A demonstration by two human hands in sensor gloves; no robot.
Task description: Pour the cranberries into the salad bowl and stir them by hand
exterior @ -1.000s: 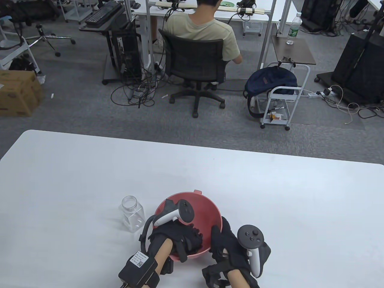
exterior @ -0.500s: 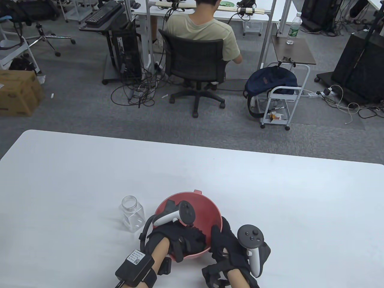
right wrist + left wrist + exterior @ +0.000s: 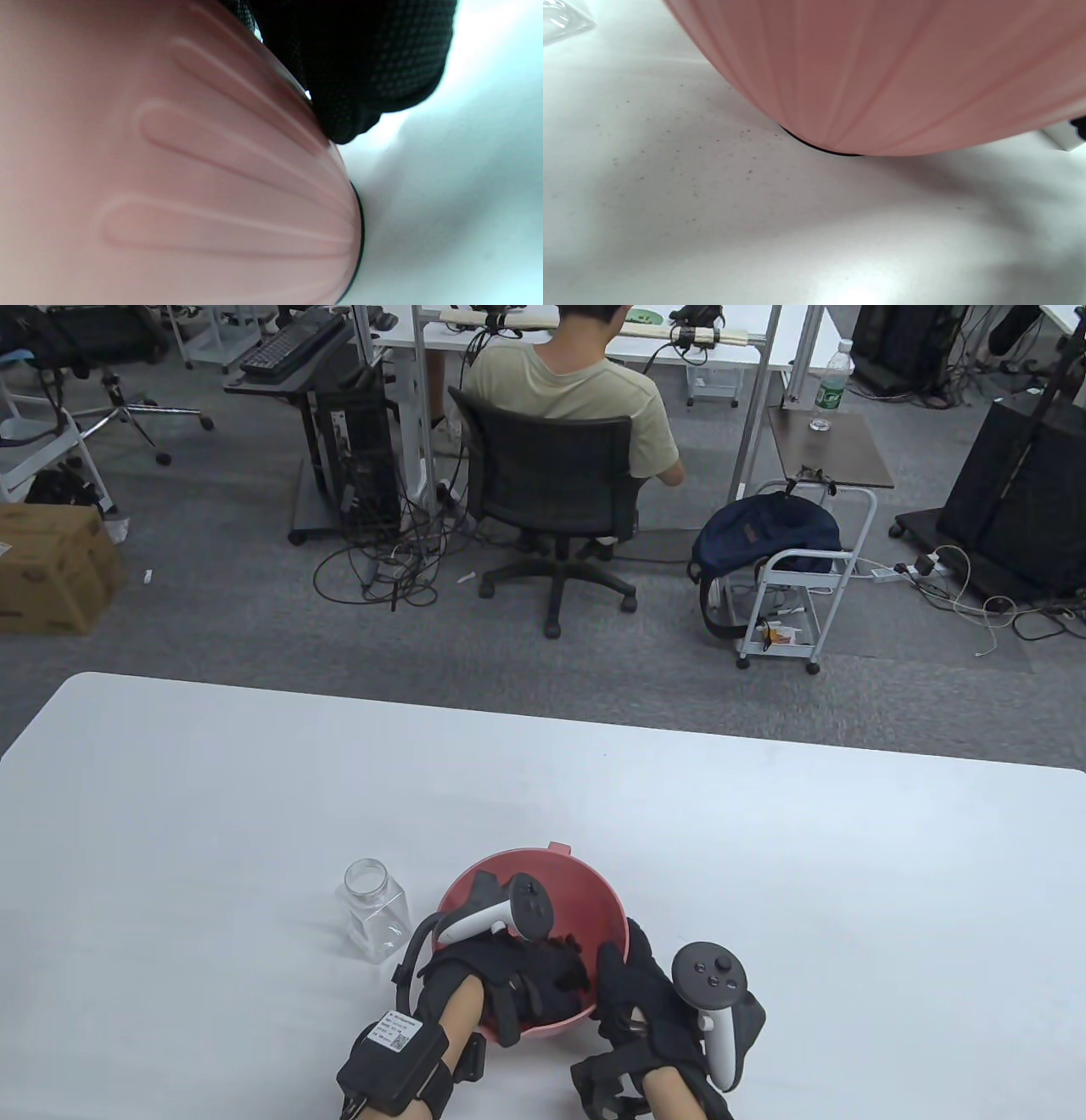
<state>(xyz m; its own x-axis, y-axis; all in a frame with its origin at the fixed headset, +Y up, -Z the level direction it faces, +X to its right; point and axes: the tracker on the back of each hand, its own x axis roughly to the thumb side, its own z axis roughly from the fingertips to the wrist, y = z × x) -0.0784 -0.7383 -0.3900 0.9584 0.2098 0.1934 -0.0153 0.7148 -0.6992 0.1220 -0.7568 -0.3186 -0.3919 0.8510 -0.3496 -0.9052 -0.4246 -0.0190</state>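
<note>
The pink salad bowl (image 3: 585, 891) stands near the table's front edge. My left hand (image 3: 556, 971) reaches into it from the near side, fingers down inside among dark bits that I cannot make out clearly. My right hand (image 3: 621, 976) grips the bowl's right rim, thumb over the edge and the other fingers on the outside. In the right wrist view a gloved finger (image 3: 365, 63) lies against the ribbed outer wall of the bowl (image 3: 191, 169). The left wrist view shows only the bowl's underside (image 3: 882, 63) and the table, no fingers.
An empty clear plastic jar (image 3: 377, 909) without a lid stands upright just left of the bowl; its corner shows in the left wrist view (image 3: 560, 21). The white table (image 3: 254, 797) stretches far and to both sides. A person sits at a desk beyond it.
My left hand's fingers have shifted a little to the right inside the bowl, and the forearm has swung slightly. The right hand, bowl and jar stay put.
</note>
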